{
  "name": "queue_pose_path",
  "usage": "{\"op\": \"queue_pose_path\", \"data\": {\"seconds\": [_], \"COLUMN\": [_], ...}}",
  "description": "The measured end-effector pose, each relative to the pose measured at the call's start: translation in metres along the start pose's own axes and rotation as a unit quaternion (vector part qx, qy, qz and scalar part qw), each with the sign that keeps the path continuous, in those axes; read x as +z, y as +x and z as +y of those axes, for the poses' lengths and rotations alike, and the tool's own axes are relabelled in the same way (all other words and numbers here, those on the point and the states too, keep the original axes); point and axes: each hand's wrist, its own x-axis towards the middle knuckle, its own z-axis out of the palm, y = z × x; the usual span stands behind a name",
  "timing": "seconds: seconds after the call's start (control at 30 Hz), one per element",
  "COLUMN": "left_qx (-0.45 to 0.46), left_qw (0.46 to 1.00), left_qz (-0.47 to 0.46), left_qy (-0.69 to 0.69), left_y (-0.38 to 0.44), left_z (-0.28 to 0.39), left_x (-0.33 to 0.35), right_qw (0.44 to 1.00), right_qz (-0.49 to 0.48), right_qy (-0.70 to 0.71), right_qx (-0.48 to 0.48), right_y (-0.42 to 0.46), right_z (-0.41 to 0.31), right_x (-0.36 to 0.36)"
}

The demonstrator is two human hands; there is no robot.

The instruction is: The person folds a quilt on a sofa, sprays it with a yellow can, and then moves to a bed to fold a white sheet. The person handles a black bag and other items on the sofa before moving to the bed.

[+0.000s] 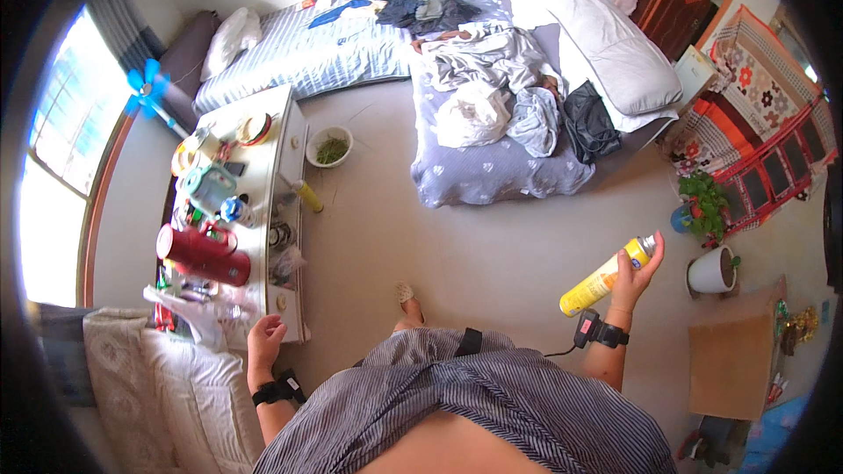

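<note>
My right hand (pixel 630 282) is wrapped around a yellow aerosol can (pixel 588 289). The can slants, its nozzle end up to the right, with one finger reaching over the nozzle. A black band with a small boxed device (pixel 588 328) sits on that wrist. My left hand (pixel 265 337) holds nothing, its fingers loosely bent, close to the front corner of a white cabinet table (pixel 267 243). On the table are a red thermos flask (pixel 217 266), a pale green jug-like container (pixel 211 187) and a blue-topped bottle (pixel 236 209).
A second yellow can (pixel 308 196) stands on the floor beside the cabinet, near a white basin (pixel 329 147) of green stems. Ahead is a bed (pixel 487 178) with heaped clothes (pixel 487 59). Potted plants (pixel 711 270) and a cardboard piece (pixel 728 362) are at right; a blue fan (pixel 146 89) is at left.
</note>
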Motion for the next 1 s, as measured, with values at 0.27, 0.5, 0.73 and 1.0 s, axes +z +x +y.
{"op": "queue_pose_path", "data": {"seconds": [0.27,0.5,0.73,1.0], "left_qx": [0.030,0.068,0.088,0.012], "left_qw": [0.999,0.994,0.994,0.999], "left_qz": [-0.030,-0.070,-0.056,0.033], "left_qy": [0.006,-0.042,-0.037,-0.014], "left_y": [0.153,0.294,0.392,0.460], "left_z": [0.102,0.179,0.261,0.283], "left_x": [0.004,0.023,0.028,-0.010], "right_qw": [1.000,0.998,0.989,0.961], "right_qz": [0.013,0.004,-0.031,-0.165], "right_qy": [0.008,0.059,0.142,0.215], "right_qx": [-0.004,0.017,0.015,0.051], "right_y": [0.085,0.150,0.235,0.305], "right_z": [-0.016,-0.027,-0.019,-0.001], "right_x": [0.096,0.219,0.371,0.596]}}
